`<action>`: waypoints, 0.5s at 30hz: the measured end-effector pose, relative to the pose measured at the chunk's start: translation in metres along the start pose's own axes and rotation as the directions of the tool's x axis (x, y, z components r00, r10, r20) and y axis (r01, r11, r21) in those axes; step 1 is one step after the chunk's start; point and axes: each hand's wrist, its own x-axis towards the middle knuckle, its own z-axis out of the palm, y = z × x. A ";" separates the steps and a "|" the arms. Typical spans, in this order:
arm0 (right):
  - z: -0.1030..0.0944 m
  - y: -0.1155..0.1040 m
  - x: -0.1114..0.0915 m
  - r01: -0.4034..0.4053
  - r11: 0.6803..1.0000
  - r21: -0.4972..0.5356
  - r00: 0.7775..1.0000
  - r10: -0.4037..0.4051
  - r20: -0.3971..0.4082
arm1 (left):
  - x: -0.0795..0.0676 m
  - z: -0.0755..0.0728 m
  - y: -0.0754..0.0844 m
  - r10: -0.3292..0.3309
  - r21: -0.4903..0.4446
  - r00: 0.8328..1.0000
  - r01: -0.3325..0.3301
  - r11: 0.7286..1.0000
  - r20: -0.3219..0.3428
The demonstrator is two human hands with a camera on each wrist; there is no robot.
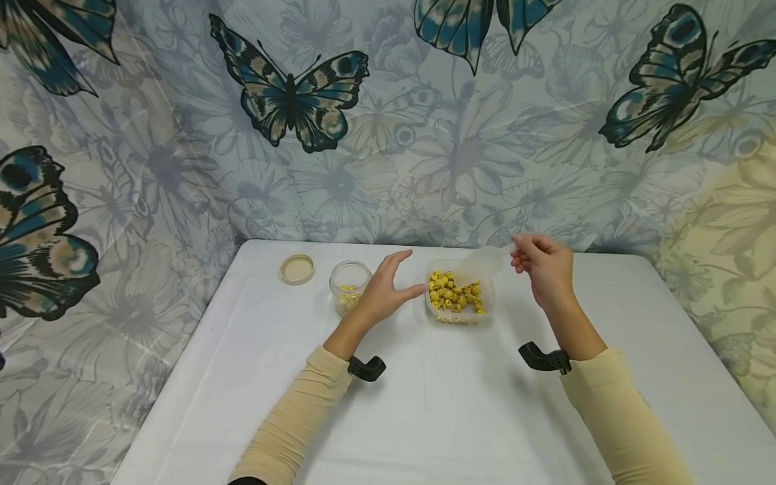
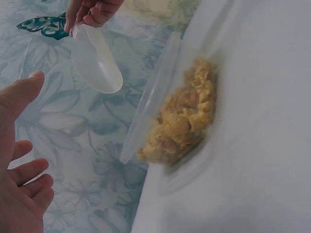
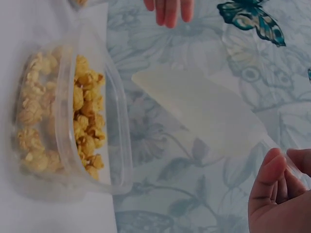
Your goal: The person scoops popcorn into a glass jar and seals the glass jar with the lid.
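A translucent white plastic scoop (image 1: 485, 260) is pinched at its handle by my right hand (image 1: 547, 267). Its bowl hangs over the back right corner of a clear plastic container (image 1: 490, 303), and the right wrist view shows the scoop (image 3: 199, 114) with nothing on it. Yellow popcorn (image 1: 451, 292) covers the container's bottom. My left hand (image 1: 383, 294) hovers between a glass jar (image 1: 334, 291) and the container, thumb and fingers spread, holding nothing. Some yellow popcorn (image 1: 348, 288) shows inside the uncovered jar, partly hidden by that hand.
A round cream-coloured lid (image 1: 297, 269) lies flat at the table's back left, beside the jar. White cloth covers the table (image 1: 424, 417). Behind its back edge hangs a butterfly-print curtain (image 1: 388, 168). Both wrists wear black camera mounts (image 1: 366, 368).
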 end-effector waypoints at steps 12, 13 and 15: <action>-0.002 0.013 0.000 -0.005 0.983 -0.184 0.997 -0.009 -0.072 | -0.003 0.020 -0.011 -0.077 0.011 0.995 0.076 0.997 0.071; -0.002 0.014 0.000 -0.002 0.980 -0.201 0.997 -0.013 -0.072 | -0.003 0.021 -0.013 -0.085 0.012 0.993 0.084 0.996 0.078; -0.002 0.016 0.001 0.005 0.971 -0.240 0.997 -0.024 -0.076 | -0.003 0.024 -0.015 -0.100 0.012 0.991 0.099 0.995 0.093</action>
